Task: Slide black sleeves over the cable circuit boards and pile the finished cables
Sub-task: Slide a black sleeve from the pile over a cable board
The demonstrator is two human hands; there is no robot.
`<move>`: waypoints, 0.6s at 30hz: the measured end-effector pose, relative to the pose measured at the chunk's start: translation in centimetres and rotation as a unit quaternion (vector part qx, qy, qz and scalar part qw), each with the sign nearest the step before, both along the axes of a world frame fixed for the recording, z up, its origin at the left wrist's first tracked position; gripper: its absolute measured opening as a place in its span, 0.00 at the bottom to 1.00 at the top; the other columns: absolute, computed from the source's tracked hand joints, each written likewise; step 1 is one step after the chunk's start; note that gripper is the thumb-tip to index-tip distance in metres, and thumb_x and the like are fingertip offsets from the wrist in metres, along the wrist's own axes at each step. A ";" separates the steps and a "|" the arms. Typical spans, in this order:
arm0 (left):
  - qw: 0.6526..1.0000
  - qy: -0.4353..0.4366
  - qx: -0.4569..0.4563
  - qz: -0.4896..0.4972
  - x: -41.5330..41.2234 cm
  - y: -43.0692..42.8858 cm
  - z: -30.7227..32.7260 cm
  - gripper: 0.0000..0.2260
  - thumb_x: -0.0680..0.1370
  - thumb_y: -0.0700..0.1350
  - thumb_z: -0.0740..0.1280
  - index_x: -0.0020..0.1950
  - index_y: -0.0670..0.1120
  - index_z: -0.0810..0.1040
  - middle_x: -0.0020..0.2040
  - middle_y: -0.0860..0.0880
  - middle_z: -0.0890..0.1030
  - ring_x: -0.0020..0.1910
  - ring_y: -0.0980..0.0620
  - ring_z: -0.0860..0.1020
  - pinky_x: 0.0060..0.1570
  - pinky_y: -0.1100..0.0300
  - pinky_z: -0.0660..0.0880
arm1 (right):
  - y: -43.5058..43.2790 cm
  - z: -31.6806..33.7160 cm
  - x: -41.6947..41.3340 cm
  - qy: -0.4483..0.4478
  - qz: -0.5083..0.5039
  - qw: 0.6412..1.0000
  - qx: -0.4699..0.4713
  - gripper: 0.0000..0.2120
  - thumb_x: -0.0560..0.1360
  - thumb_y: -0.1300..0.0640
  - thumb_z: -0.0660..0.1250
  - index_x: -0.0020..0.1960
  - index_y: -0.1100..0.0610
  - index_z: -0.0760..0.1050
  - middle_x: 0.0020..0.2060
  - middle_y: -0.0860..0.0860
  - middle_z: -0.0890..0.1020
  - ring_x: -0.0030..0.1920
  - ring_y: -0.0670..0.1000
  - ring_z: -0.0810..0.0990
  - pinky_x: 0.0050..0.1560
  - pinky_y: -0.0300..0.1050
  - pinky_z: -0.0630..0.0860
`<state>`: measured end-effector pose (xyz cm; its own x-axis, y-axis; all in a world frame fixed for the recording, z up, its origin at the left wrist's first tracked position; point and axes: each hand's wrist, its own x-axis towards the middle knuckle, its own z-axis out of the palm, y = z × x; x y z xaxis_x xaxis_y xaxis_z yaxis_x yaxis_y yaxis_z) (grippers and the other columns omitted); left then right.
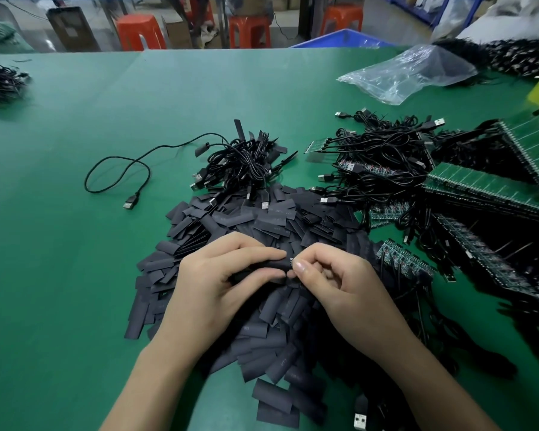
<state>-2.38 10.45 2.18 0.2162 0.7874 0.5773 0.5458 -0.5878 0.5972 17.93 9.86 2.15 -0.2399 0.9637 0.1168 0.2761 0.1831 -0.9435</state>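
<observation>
Both hands [221, 284] [339, 287] pinch one sleeve [262, 267] at its right edge.

Factory assembly workshop, green worktable [75, 275], circuit board panels [486, 188], plastic stools [140, 32]

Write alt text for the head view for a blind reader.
Two hands work over a pile of black sleeves on a green table: the left hand grips one sleeve, the right hand pinches at its end. Cable bundles lie beyond.
</observation>
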 end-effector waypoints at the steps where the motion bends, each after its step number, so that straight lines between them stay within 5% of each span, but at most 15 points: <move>1: 1.000 -0.007 -0.004 0.003 -0.1 0.0 0.0 0.09 0.74 0.45 0.77 0.53 0.46 0.88 0.47 0.53 0.84 0.47 0.57 0.82 0.50 0.68 0.74 | 0.0 0.1 0.0 -0.004 -0.009 1.000 0.010 0.06 0.81 0.53 0.66 0.46 0.48 0.80 0.31 0.42 0.74 0.32 0.41 0.68 0.34 0.33 0.66; 7: 1.000 -0.017 -0.011 0.007 -0.1 0.0 0.1 0.09 0.74 0.45 0.77 0.53 0.45 0.88 0.47 0.54 0.84 0.48 0.57 0.82 0.50 0.68 0.74 | -0.1 0.1 -0.1 -0.009 -0.031 0.999 0.036 0.05 0.79 0.52 0.67 0.45 0.49 0.79 0.34 0.50 0.78 0.32 0.42 0.70 0.34 0.34 0.67; 13: 1.000 0.007 -0.004 0.000 0.2 -0.2 0.1 0.09 0.74 0.44 0.77 0.53 0.45 0.88 0.46 0.53 0.84 0.47 0.58 0.82 0.49 0.68 0.75 | 0.0 -0.3 0.0 0.000 -0.008 1.000 0.008 0.06 0.80 0.54 0.68 0.43 0.49 0.79 0.31 0.42 0.75 0.30 0.41 0.69 0.33 0.31 0.65; 18: 1.000 0.003 0.002 0.009 0.3 -0.2 0.1 0.09 0.74 0.45 0.78 0.53 0.45 0.88 0.47 0.53 0.83 0.47 0.58 0.82 0.50 0.68 0.74 | 0.0 -0.3 -0.1 0.015 -0.005 1.000 0.001 0.06 0.78 0.51 0.67 0.44 0.49 0.79 0.31 0.44 0.76 0.31 0.41 0.69 0.33 0.33 0.66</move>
<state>-2.05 10.23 2.25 0.2051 0.7894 0.5786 0.5609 -0.5793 0.5915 17.81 9.86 1.89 -0.2260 0.9660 0.1259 0.2506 0.1825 -0.9507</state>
